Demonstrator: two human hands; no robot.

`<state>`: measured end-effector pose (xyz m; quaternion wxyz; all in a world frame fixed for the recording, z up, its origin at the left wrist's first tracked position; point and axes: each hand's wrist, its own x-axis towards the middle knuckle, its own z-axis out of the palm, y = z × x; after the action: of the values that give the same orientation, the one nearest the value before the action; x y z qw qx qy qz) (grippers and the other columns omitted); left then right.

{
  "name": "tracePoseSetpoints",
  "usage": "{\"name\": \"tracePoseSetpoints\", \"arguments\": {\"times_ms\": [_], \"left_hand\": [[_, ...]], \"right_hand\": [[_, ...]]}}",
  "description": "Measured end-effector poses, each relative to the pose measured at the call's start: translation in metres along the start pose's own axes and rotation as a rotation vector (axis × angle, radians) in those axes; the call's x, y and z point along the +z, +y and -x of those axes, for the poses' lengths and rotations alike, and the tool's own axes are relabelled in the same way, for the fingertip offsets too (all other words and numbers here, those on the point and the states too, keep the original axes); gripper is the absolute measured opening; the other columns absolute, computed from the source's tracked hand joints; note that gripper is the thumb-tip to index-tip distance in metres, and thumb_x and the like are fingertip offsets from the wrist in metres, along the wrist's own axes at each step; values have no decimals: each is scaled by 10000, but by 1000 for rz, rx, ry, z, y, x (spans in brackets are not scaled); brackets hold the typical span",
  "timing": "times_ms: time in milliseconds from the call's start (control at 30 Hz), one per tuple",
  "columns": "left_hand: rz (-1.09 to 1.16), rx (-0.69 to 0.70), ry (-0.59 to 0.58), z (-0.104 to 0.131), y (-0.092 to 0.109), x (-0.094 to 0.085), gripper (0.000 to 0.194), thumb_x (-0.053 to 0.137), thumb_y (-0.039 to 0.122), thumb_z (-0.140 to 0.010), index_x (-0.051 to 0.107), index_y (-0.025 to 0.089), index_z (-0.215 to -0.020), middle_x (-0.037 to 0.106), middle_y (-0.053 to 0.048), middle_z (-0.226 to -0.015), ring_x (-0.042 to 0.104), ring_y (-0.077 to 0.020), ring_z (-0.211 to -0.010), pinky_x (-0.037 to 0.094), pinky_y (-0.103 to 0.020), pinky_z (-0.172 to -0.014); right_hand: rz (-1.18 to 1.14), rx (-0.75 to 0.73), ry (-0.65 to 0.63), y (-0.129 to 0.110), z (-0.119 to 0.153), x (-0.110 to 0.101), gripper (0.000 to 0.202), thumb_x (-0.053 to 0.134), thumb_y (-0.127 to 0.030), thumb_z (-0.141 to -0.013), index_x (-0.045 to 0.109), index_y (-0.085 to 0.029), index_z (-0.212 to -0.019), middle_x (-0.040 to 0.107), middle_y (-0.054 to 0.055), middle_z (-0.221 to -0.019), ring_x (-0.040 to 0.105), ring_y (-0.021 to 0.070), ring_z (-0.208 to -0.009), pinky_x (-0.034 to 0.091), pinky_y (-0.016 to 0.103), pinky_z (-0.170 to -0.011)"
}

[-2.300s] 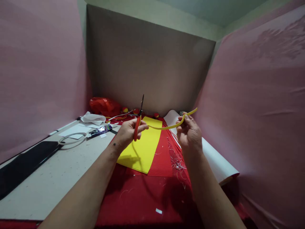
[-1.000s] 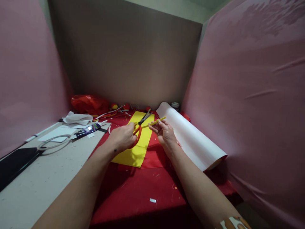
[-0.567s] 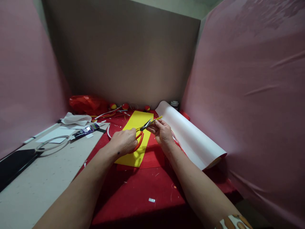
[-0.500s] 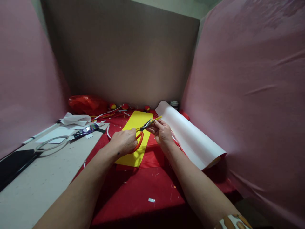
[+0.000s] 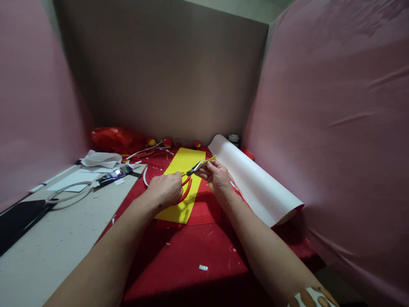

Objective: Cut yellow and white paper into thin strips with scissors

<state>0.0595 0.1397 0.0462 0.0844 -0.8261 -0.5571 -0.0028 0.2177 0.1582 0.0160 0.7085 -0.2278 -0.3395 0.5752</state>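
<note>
My left hand (image 5: pixel 166 188) is closed round the orange handles of a pair of scissors (image 5: pixel 188 181), whose blades point up and to the right. My right hand (image 5: pixel 218 175) pinches a thin yellow strip (image 5: pixel 211 159) close to the blade tips. The blades look slightly apart beside the strip. Under both hands lies a yellow sheet (image 5: pixel 185 160), partly over a ridged red sheet (image 5: pixel 207 207). My fingers hide part of the handles and part of the strip.
A white paper roll (image 5: pixel 255 181) lies at the right. Along the back are a red plastic bag (image 5: pixel 116 140) and several small red-yellow balls. A grey board (image 5: pixel 73 234) on the left bears papers, a dark packet (image 5: pixel 115 175) and a looped band.
Both hands stay almost in place, with the scissors and strip shifted only very slightly. Nothing was taken hold of or let go.
</note>
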Motion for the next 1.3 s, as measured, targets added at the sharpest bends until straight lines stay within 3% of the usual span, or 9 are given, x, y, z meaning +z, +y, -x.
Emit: {"name": "tracePoseSetpoints", "arguments": {"times_ms": [767, 1300], "left_hand": [[-63, 53, -67, 1, -2, -3, 308, 375, 160, -724, 525, 134, -992, 646, -147, -818, 622, -305, -787, 468, -387, -611], [-67, 94, -64, -5, -8, 5, 280, 377, 259, -776, 560, 168, -967, 647, -139, -827, 624, -283, -760, 453, -345, -585]], "right_hand": [[5, 6, -3, 2, 0, -2, 165, 565, -125, -759, 409, -173, -734, 692, 67, -657, 685, 199, -653, 555, 383, -666], [5, 33, -4, 1, -1, -3, 151, 543, -116, -773, 412, -175, -725, 678, 49, -613, 685, 197, -660, 556, 386, -675]]}}
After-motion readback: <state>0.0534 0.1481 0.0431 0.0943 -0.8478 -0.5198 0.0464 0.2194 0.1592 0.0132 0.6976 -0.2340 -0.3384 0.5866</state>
